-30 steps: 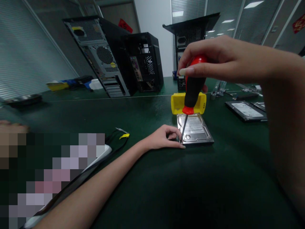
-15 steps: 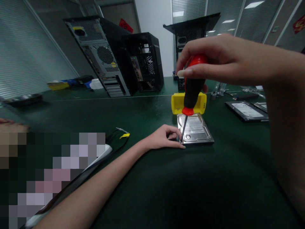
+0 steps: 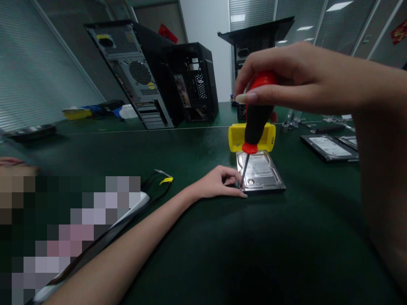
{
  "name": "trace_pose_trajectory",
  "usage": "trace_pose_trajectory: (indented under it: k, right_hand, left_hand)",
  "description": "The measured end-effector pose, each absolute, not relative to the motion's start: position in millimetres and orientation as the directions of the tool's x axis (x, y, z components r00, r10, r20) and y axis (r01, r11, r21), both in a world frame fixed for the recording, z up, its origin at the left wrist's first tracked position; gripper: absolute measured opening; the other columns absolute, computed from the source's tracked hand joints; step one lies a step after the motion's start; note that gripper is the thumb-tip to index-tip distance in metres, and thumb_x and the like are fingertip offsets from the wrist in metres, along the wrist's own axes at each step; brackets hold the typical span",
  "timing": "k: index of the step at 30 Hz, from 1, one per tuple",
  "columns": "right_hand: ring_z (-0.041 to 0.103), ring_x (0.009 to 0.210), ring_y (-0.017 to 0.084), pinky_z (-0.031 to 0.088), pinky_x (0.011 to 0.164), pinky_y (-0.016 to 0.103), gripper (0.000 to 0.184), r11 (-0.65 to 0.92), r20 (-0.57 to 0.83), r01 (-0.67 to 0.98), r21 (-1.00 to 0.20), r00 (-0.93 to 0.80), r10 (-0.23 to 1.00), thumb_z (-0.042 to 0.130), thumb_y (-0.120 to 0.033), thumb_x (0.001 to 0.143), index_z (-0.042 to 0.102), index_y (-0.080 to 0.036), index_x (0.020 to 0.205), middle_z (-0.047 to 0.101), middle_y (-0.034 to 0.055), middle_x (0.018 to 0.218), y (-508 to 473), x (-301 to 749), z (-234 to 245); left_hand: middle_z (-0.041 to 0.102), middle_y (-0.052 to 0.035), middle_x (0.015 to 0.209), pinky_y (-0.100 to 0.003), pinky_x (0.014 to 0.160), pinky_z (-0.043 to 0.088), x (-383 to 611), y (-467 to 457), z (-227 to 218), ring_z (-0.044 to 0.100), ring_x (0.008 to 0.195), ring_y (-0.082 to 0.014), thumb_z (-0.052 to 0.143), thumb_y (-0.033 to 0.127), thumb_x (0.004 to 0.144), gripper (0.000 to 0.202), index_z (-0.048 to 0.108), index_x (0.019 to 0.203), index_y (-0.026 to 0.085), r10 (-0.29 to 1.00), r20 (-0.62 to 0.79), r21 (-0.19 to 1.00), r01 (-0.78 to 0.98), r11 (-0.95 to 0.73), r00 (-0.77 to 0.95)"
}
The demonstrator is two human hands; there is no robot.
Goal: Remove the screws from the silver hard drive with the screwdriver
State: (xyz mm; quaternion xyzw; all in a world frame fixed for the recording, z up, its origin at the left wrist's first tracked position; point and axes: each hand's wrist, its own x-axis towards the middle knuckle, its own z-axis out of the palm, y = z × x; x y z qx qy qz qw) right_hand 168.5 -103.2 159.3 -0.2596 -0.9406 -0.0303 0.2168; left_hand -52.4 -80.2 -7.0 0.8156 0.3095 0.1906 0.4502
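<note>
right hand [image 3: 291, 74] — grips screwdriver [image 3: 258, 120] | left hand [image 3: 218, 184] — at near-left corner of hard drive [image 3: 262, 171] | yellow tray [image 3: 236, 137] behind

Dark green tabletop [image 3: 190, 154], pale wall [image 3: 205, 25] at the back, grey-brown panel [image 3: 154, 19] left of it, slatted blinds [image 3: 32, 72] along the left, bright rectangular lights [image 3: 339, 6] across glass panes [image 3: 303, 12] at right

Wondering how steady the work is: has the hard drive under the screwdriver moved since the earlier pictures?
No: the hard drive shows no visible shift either way against the yellow container behind it.
</note>
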Motion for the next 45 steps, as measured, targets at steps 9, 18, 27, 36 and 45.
trace_pose_trajectory:
  k: [9,18,27,36,45]
  right_hand:
    - [0.056,0.078,0.011,0.047,0.055,0.022,0.035,0.859,0.419,0.511,-0.007,-0.779,0.467,0.038,-0.053,0.085,0.055,-0.028,0.104,0.057,-0.0018,0.096,-101,169,160]
    - [0.055,0.077,0.011,0.045,0.055,0.021,0.037,0.852,0.423,0.524,-0.005,-0.771,0.477,0.037,-0.053,0.085,0.055,-0.027,0.104,0.058,-0.0011,0.095,-99,170,161]
    - [0.057,0.083,0.011,0.048,0.061,0.022,0.033,0.876,0.433,0.480,-0.049,-0.780,0.452,0.039,-0.049,0.087,0.054,-0.027,0.106,0.058,-0.0015,0.098,-103,171,161]
    - [0.058,0.083,0.015,0.050,0.060,0.029,0.031,0.867,0.429,0.494,-0.067,-0.770,0.472,0.039,-0.051,0.086,0.055,-0.032,0.103,0.059,-0.0011,0.095,-99,172,159]
    - [0.058,0.083,0.018,0.051,0.060,0.031,0.033,0.852,0.410,0.513,-0.106,-0.758,0.507,0.038,-0.053,0.085,0.054,-0.032,0.104,0.058,0.0004,0.098,-93,173,157]
  left_hand:
    - [0.040,0.0052,0.058,-0.022,0.056,0.031,-53,-79,-7,0.039,0.057,-0.0080,0.071,0.034,0.063,0.027,0.061,0.074,0.013,0.663,0.048,0.839,0.330,-0.432,0.747]
    - [0.030,0.0071,0.058,-0.022,0.059,0.032,-53,-80,-9,0.033,0.055,-0.0070,0.071,0.037,0.064,0.030,0.063,0.080,0.013,0.666,0.048,0.835,0.336,-0.436,0.745]
    - [0.027,0.0075,0.058,-0.023,0.062,0.034,-55,-79,-12,0.035,0.057,-0.0076,0.071,0.034,0.065,0.030,0.063,0.083,0.012,0.650,0.045,0.837,0.327,-0.440,0.759]
    - [0.028,0.0074,0.059,-0.022,0.062,0.034,-56,-77,-13,0.033,0.057,-0.0068,0.073,0.032,0.063,0.029,0.062,0.081,0.013,0.639,0.048,0.833,0.322,-0.450,0.768]
    - [0.037,0.0062,0.059,-0.022,0.061,0.035,-53,-79,-9,0.039,0.059,-0.0078,0.072,0.032,0.063,0.028,0.062,0.080,0.013,0.636,0.050,0.840,0.312,-0.444,0.770]
